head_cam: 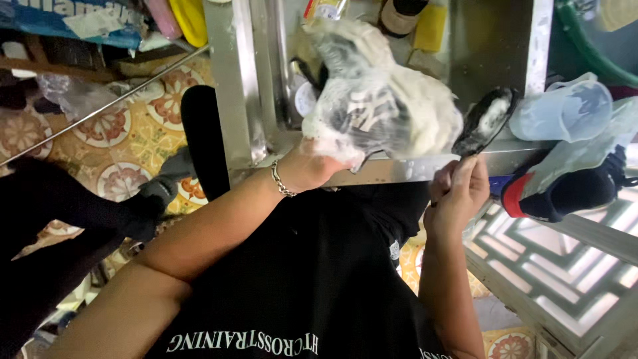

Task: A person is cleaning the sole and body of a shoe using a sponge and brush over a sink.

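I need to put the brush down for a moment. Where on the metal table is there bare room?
Bare steel shows on the metal table, between the soapy cap in the left hand and the clear plastic cup. The brush in the right hand hovers at that patch's near edge. Behind the cap, bottles crowd the top.

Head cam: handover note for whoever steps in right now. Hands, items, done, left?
Left hand: grips a foam-covered cap on the metal table.
Right hand: holds a soapy brush, bristles off the cap.
Nearby: dark sneaker and clear plastic cup to the right.
Done: the cap is lathered.
Left: foam not rinsed off.
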